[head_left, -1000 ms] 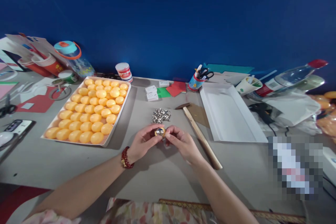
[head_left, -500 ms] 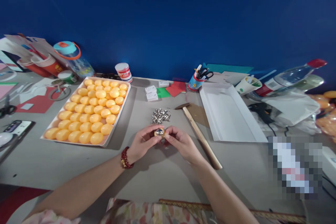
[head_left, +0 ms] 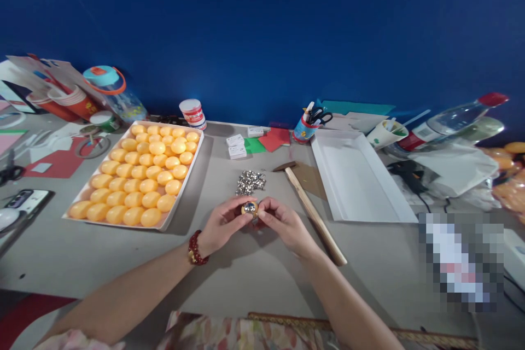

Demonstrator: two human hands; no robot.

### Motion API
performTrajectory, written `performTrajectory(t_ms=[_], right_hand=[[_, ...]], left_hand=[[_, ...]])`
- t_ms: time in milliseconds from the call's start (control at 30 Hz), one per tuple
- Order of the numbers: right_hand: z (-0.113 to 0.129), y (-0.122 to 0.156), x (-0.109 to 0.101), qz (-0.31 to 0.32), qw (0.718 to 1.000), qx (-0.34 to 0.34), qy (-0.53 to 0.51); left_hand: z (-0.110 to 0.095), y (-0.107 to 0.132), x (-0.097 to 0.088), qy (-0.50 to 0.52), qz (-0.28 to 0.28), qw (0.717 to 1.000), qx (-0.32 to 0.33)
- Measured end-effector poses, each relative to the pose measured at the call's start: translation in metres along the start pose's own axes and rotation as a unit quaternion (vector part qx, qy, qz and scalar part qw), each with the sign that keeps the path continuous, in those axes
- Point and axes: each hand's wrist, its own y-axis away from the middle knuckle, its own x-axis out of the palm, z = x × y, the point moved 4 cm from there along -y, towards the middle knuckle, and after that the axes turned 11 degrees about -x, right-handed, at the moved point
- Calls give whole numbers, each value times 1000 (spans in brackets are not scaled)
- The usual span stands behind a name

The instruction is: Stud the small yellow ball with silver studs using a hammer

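Between the fingertips of both hands is a small orange ball with a shiny silver metal piece on its upper side. My left hand is closed round its left side, and a red bead bracelet is on that wrist. The thumb and fingers of my right hand pinch it from the right. Just beyond my hands lies a pile of small silver metal parts. To the right is a hammer with a wooden handle. A shallow white box on the left holds rows of orange balls.
A white tray lies right of the hammer. Small white boxes, red paper and a pen cup with scissors stand towards the blue wall. Bottles, a glue gun and plastic bags crowd the right; cups and a phone are left.
Almost nothing differs. Both hands keep the orange ball in the same place, with its silver piece turned very slightly.
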Motion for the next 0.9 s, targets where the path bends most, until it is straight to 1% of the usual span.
performTrajectory(t_ms=[133,300,400,700,900], right_hand=[[0,0,0,3,1000,-10,13],[2,1,0,2,999,-27,24],[4,0,1,0,999,-28,27],[5,1,1,-1,999,-26,46],[8,1,1,-3,997,-37,72]], left_hand=[[-2,1,0,-11,-2,1000,9],[-9,4,1,-80,-9,994,76],[-10,5,2,-108,-8,989,99],[-8,5,0,-147,-8,983,113],[-11,5,1,-159,-14,980,117]])
